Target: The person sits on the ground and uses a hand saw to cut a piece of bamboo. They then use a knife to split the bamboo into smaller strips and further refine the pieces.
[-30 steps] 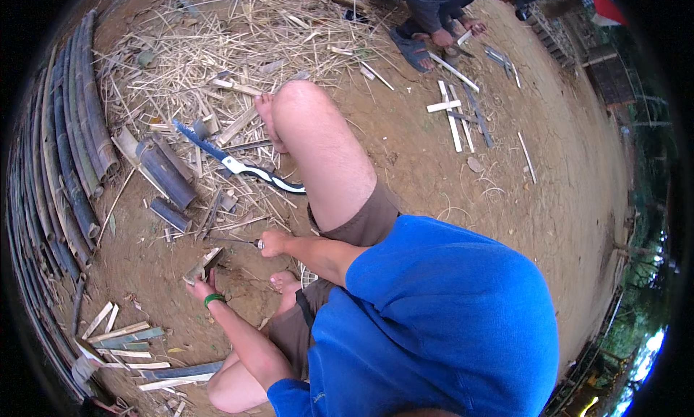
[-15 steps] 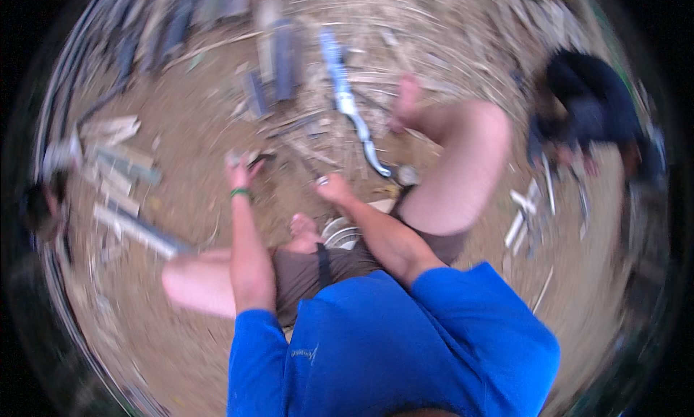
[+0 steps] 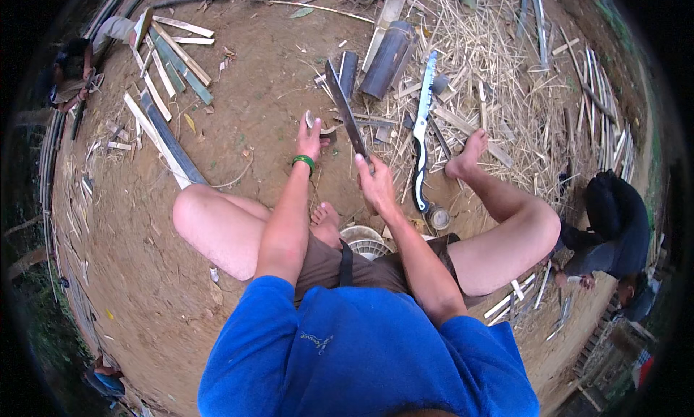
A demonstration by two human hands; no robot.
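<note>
My left hand (image 3: 309,144), with a green band at its wrist, is closed around a short curved piece of split bamboo (image 3: 330,134). Part of that piece is hidden behind the fingers. My right hand (image 3: 376,184) grips the handle of a machete (image 3: 342,105), whose dark blade points forward and slightly left. The blade passes just right of the bamboo piece; whether they touch I cannot tell. Right of the machete, a saw (image 3: 420,139) with a white and black handle lies on the ground.
A small round container (image 3: 438,218) sits by the saw's handle. Cut bamboo tubes (image 3: 387,59) lie ahead among shavings (image 3: 473,48). Split strips (image 3: 173,63) are scattered at the left. At the right a person in dark clothes (image 3: 614,215) bends over more strips; other people are at the left edge.
My view has swung left and steadied, so the scene sits differently. The machete, blurred near my left hand before, now shows plainly with its blade pointing forward.
</note>
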